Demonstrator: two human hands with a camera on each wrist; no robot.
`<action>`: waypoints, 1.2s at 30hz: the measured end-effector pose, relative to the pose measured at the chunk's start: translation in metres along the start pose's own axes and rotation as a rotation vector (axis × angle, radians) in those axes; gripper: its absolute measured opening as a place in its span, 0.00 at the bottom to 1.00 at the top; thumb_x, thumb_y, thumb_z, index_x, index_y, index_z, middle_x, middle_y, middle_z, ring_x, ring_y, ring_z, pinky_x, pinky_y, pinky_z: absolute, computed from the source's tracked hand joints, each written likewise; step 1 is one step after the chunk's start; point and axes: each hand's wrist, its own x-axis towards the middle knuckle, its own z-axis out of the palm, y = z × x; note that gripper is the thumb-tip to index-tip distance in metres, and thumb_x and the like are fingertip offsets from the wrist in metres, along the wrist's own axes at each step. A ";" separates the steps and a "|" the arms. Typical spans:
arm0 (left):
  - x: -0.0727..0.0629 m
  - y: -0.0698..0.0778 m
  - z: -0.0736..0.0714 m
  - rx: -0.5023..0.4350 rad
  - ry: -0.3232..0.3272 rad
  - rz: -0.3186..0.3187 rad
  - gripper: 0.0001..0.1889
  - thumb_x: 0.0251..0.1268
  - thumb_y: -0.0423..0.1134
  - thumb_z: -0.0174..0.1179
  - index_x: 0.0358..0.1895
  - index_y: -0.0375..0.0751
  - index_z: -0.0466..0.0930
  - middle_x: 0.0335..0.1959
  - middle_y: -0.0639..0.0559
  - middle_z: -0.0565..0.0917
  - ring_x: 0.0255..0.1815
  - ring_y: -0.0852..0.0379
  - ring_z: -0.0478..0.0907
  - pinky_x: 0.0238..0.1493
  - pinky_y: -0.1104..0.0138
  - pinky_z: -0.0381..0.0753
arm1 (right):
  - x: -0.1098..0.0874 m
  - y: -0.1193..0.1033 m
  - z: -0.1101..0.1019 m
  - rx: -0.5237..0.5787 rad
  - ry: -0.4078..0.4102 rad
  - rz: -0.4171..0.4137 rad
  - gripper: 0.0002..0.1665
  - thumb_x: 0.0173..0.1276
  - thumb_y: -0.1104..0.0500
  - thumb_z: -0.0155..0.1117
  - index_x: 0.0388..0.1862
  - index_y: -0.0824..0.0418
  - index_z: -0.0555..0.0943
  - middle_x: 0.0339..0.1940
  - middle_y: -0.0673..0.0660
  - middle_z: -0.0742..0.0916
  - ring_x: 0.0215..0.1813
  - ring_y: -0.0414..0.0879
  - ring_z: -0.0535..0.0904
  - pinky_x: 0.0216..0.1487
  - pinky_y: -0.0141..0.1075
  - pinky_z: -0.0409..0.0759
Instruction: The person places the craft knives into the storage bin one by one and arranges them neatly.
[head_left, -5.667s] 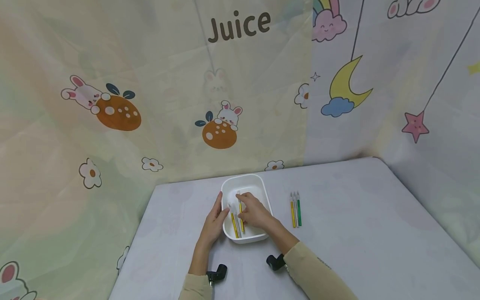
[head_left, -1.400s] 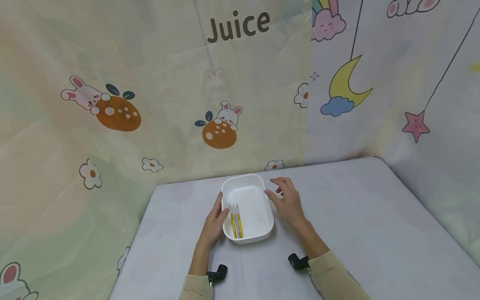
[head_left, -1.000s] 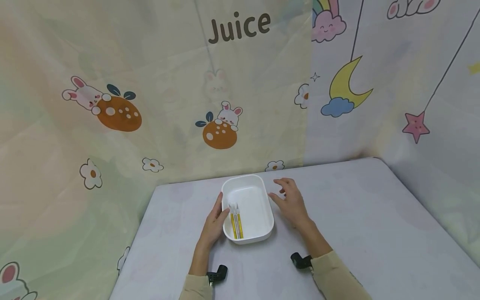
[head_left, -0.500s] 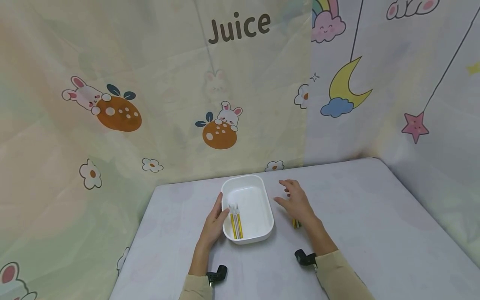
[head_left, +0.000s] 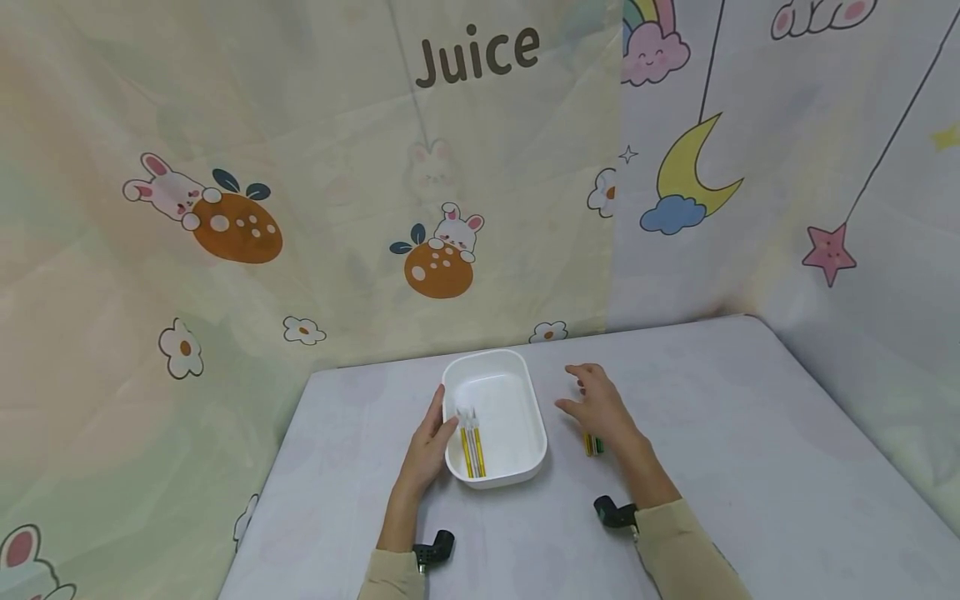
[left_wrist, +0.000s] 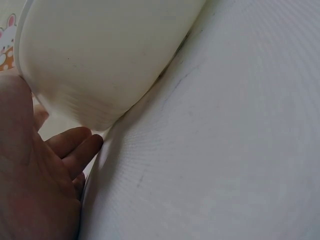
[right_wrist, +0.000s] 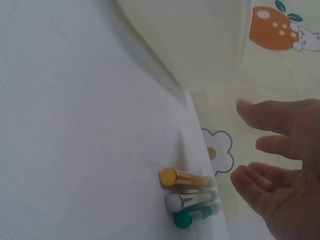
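A white rectangular tray [head_left: 513, 437] stands on the table. My left hand [head_left: 426, 450] grips its left side, thumb at the rim and fingers against the outer wall. Inside, along the left wall, three slim pens [head_left: 472, 450] with gold and silver barrels and clear tops lie side by side. My right hand [head_left: 602, 410] hovers right of the tray, fingers spread and holding nothing. Beneath it lie three more pens [head_left: 593, 446], mostly covered in the head view; the right wrist view shows gold, silver and green pens [right_wrist: 192, 200] in a row, apart from the fingers.
A white cloth covers the table [head_left: 712, 433], whose back edge meets a printed fabric wall [head_left: 337, 208]. Black wrist cameras [head_left: 435, 547] sit on both wrists.
Earlier my right hand was inside the tray at a gold pen. That pen now lies beside the others, and the right hand has drawn away rightward. My left hand has stayed put.
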 end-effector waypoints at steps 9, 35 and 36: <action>0.000 -0.001 -0.001 -0.008 -0.002 0.006 0.33 0.83 0.48 0.52 0.84 0.66 0.51 0.85 0.66 0.53 0.87 0.59 0.49 0.85 0.51 0.50 | 0.003 0.011 -0.002 -0.043 -0.010 0.008 0.41 0.69 0.54 0.74 0.76 0.66 0.70 0.74 0.71 0.72 0.66 0.64 0.76 0.67 0.60 0.78; 0.000 -0.001 0.000 -0.029 -0.008 0.004 0.34 0.83 0.48 0.52 0.85 0.66 0.50 0.84 0.69 0.53 0.87 0.60 0.49 0.85 0.51 0.50 | 0.002 0.011 0.000 -0.042 -0.021 0.034 0.40 0.69 0.54 0.73 0.75 0.68 0.71 0.68 0.69 0.76 0.53 0.55 0.77 0.55 0.51 0.83; 0.000 -0.001 0.000 -0.031 -0.008 0.006 0.34 0.83 0.47 0.52 0.85 0.66 0.50 0.84 0.69 0.53 0.87 0.60 0.49 0.85 0.51 0.50 | 0.002 0.011 0.000 -0.045 -0.022 0.035 0.40 0.69 0.54 0.73 0.75 0.68 0.71 0.67 0.69 0.76 0.53 0.55 0.77 0.55 0.51 0.83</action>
